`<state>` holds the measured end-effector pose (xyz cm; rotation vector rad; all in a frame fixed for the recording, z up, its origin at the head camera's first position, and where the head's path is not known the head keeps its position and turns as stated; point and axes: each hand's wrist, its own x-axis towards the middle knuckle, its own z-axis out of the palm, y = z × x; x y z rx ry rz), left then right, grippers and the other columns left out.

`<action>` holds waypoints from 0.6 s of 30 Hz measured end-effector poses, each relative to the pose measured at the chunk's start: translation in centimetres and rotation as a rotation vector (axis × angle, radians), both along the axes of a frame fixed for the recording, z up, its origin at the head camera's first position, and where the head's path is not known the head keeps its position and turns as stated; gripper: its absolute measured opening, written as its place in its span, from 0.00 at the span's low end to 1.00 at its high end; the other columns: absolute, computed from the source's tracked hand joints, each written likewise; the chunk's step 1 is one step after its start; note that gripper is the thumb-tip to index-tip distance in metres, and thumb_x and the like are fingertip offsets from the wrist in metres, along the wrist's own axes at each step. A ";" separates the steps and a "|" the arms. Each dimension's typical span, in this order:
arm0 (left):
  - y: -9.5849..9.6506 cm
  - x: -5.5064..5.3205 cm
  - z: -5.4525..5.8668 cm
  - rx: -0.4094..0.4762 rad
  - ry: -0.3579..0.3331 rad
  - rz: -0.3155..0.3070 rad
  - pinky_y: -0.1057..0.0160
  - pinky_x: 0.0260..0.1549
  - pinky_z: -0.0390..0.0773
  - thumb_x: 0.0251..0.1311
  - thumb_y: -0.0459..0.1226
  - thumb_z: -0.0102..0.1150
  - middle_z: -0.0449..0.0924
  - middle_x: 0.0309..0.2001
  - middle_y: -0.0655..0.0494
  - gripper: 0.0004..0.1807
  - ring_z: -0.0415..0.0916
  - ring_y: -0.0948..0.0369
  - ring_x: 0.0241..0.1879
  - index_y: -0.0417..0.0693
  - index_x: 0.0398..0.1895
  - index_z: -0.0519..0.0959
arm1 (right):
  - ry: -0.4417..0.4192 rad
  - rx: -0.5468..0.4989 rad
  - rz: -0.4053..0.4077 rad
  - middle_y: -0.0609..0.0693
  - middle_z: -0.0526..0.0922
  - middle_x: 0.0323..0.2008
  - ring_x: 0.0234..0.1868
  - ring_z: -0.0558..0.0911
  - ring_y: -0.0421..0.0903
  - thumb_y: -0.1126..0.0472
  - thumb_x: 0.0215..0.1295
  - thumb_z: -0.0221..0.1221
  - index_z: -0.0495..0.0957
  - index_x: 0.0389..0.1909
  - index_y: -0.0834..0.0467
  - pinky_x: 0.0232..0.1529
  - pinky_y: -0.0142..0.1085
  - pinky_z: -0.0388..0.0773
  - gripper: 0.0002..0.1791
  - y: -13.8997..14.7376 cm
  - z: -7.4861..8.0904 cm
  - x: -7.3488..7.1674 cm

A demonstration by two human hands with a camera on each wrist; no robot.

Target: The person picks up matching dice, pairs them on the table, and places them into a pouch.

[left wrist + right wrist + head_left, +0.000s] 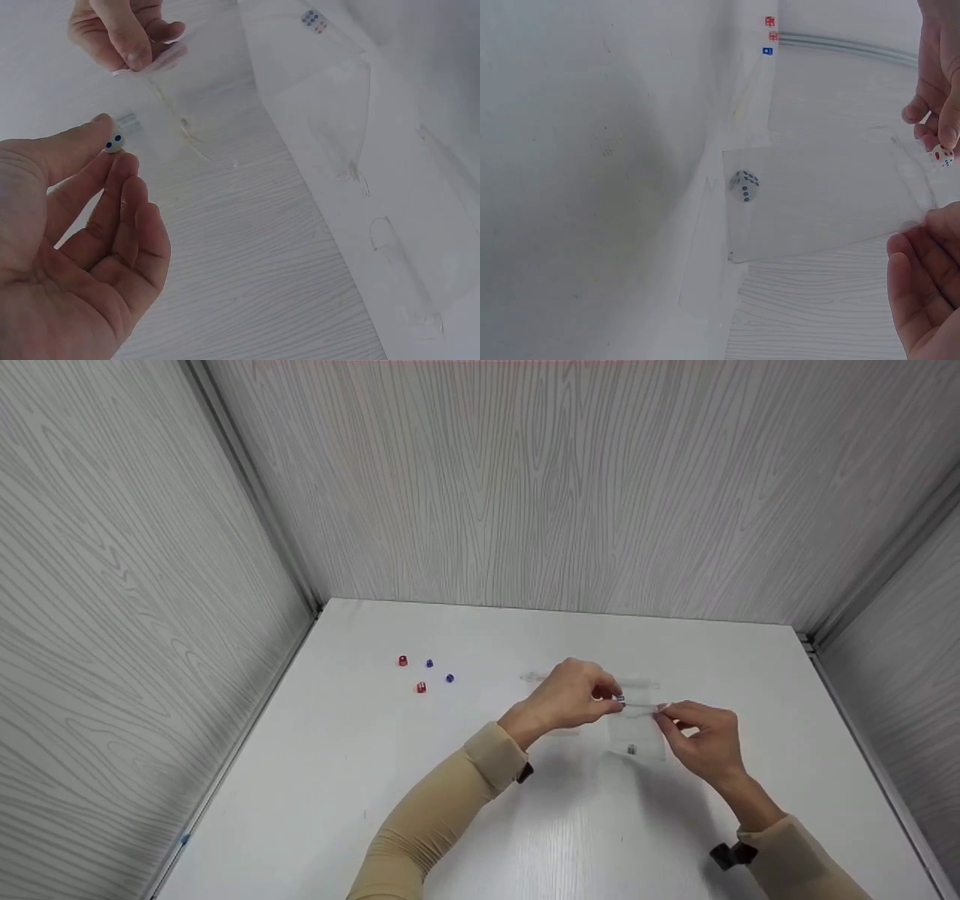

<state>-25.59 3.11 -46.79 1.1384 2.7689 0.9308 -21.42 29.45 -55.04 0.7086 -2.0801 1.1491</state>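
Observation:
In my left hand [570,694] a white die [114,141] with coloured pips is pinched between thumb and fingertip. My right hand [701,735] pinches the upper edge of a clear plastic bag [637,731], which hangs below the fingers. Near the bag's bottom lies another white die [744,185] with dark pips, seen through the film. The left hand's die is at the bag's mouth, close to the right fingertips; whether it is past the rim I cannot tell.
Two red dice [421,688] and two blue dice [450,678] lie on the white table [300,765], left of my hands. Behind the left hand lies a flat clear plastic piece [534,677]. Grey wood-grain panels [525,495] wall the table at the back and sides.

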 end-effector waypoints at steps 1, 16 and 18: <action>0.1 0.0 0.0 -0.002 0.002 -0.003 0.74 0.42 0.80 0.76 0.43 0.72 0.96 0.46 0.56 0.11 0.87 0.66 0.42 0.50 0.53 0.95 | 0.005 0.001 -0.003 0.59 0.95 0.30 0.35 0.88 0.24 0.86 0.55 0.73 0.95 0.37 0.65 0.37 0.16 0.81 0.15 0.0 0.0 0.0; 1.1 -0.3 -1.0 0.049 0.015 0.002 0.75 0.44 0.83 0.78 0.39 0.70 0.96 0.47 0.54 0.09 0.91 0.62 0.45 0.48 0.52 0.95 | 0.019 0.023 -0.034 0.56 0.95 0.30 0.33 0.89 0.27 0.85 0.55 0.73 0.96 0.35 0.62 0.37 0.16 0.82 0.16 -0.2 -0.3 -0.2; 1.0 -0.3 -1.2 0.064 0.023 0.005 0.75 0.44 0.82 0.79 0.39 0.69 0.96 0.46 0.54 0.10 0.90 0.63 0.44 0.48 0.52 0.95 | 0.024 0.025 -0.033 0.56 0.95 0.30 0.33 0.89 0.28 0.85 0.55 0.73 0.96 0.35 0.62 0.37 0.16 0.82 0.16 -0.2 -0.4 -0.2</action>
